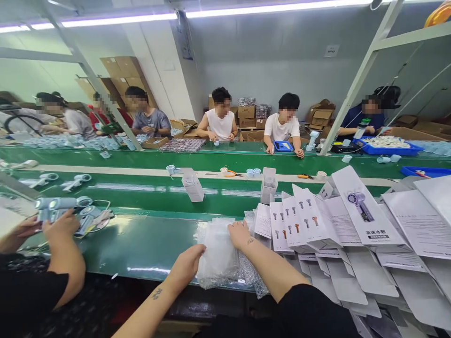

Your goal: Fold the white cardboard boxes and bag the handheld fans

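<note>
A stack of clear plastic bags lies at the near edge of the green work surface, between my two hands. My left hand grips the stack's left side, thumb uppermost and the other fingers mostly hidden. On the far right side, my right hand has its fingers bent over the edge of the bags. More crinkled clear bags lie under and beside my right forearm, partly hanging over the table edge. White printed boxes with pictures of handheld fans are piled just right of my right arm.
Two open white boxes stand on the green conveyor ahead. At left, a co-worker's hands hold light-blue handheld fans. Orange-handled pliers lie on the ledge beyond. Several people sit across the line, near a blue tray of small parts.
</note>
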`<state>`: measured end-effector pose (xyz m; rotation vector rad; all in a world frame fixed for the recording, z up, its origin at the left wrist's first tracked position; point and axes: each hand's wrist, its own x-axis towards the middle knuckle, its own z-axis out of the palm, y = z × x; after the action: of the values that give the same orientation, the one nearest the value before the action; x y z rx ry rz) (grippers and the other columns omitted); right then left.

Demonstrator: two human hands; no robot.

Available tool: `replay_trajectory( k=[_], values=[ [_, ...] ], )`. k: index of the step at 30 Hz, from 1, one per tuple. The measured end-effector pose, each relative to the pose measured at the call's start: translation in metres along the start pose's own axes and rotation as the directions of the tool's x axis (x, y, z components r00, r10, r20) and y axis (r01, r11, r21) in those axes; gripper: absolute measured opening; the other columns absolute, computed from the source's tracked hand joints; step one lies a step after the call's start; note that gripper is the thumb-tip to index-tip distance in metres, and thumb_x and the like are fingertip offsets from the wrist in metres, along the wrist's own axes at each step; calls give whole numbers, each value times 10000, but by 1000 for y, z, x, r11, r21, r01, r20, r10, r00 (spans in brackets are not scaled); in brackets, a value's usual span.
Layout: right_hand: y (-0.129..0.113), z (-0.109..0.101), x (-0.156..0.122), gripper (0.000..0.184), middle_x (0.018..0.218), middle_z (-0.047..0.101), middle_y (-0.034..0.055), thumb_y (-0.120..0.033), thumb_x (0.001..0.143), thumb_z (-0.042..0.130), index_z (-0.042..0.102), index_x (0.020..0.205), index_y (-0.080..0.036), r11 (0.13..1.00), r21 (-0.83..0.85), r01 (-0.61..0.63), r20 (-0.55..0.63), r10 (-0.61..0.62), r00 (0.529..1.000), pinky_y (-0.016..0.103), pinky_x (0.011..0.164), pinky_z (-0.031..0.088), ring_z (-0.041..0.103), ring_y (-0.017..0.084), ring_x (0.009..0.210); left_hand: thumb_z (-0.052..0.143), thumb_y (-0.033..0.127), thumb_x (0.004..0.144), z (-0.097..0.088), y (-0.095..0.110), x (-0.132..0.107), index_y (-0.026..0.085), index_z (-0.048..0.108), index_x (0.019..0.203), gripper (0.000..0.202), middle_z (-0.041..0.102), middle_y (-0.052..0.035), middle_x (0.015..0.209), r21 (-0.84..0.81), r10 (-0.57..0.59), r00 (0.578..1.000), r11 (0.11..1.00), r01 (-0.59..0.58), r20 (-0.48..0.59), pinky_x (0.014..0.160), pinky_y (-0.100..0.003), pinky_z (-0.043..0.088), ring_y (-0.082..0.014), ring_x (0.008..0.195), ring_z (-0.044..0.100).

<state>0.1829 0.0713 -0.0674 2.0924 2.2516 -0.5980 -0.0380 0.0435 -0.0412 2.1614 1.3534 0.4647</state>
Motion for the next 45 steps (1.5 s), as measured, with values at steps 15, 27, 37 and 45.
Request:
replay_trajectory(
  k=[15, 27, 37, 45],
  values=[
    [-50, -44, -35, 516, 1298, 586, 128, -461, 942, 370, 408, 1388, -204, 536, 844, 28, 33, -103, 994, 347, 839, 490, 590, 217, 1127, 673, 536, 601, -119, -7, -15, 126, 649, 827, 469, 569, 18, 558, -645, -504, 797, 738, 197, -333, 410, -231, 367, -113, 445, 469],
    [-123, 0, -41, 434, 447, 343, -118, -533, 650, 706, 402, 612, -225, 80, 989, -124, 116, 100, 988, 213, 438, 188, 279, 56, 421, 711, 446, 641, -93, 15, -73, 218, 668, 867, 324, 695, -60, 917, -206, -178, 918, 972, 109, -354, 799, -331, 505, -248, 870, 629],
    [-145, 16, -58, 725, 812, 563, -31, -463, 625, 759, 426, 1225, -228, -42, 992, -122, 125, 87, 988, 232, 541, 430, 555, 119, 620, 413, 295, 860, -47, -5, -87, 221, 585, 797, 197, 679, -40, 764, -58, -234, 938, 972, 227, -255, 668, -287, 489, -205, 729, 650],
    [-125, 16, -75, 171, 654, 531, -45, -103, 690, 597, 656, 831, -180, 247, 968, 37, -64, 105, 992, 275, 665, 392, 473, 127, 637, 555, 343, 744, -33, -16, -81, 232, 676, 823, 182, 709, -61, 821, -301, -217, 928, 946, 123, -303, 789, -365, 511, -257, 811, 662]
  ],
)
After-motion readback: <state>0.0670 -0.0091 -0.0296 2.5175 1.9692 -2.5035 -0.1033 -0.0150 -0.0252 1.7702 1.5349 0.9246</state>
